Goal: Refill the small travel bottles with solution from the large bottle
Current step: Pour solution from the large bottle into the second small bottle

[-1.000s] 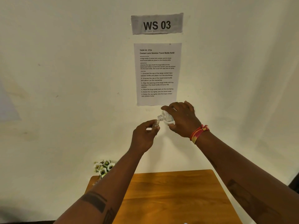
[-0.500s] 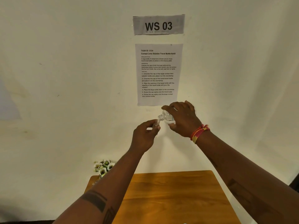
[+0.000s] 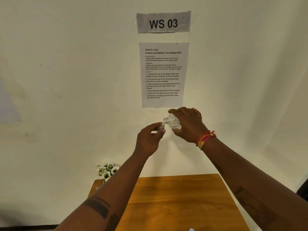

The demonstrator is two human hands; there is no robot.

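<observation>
Right hand [image 3: 189, 125] has its grip around the tilted large bottle [image 3: 173, 121], neck just above the small travel bottle [image 3: 161, 128] held by the left hand [image 3: 148, 139].

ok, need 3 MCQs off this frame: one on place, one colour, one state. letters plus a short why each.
1. Where is the small travel bottle?
A. On the table
B. In the left hand, held up in front of the wall
C. Beside the flowers

2. What colour is the wristband on the right wrist?
A. Red and yellow
B. Blue
C. Black

3. How is the large bottle held?
A. Upright with its cap on
B. Lying on the table
C. Tipped, uncapped, neck towards the small bottle

Answers:
1 B: the left hand pinches it well above the table.
2 A: red and yellow cords show on the wrist.
3 C: the right hand tilts it, open neck at the small bottle's mouth.
</observation>
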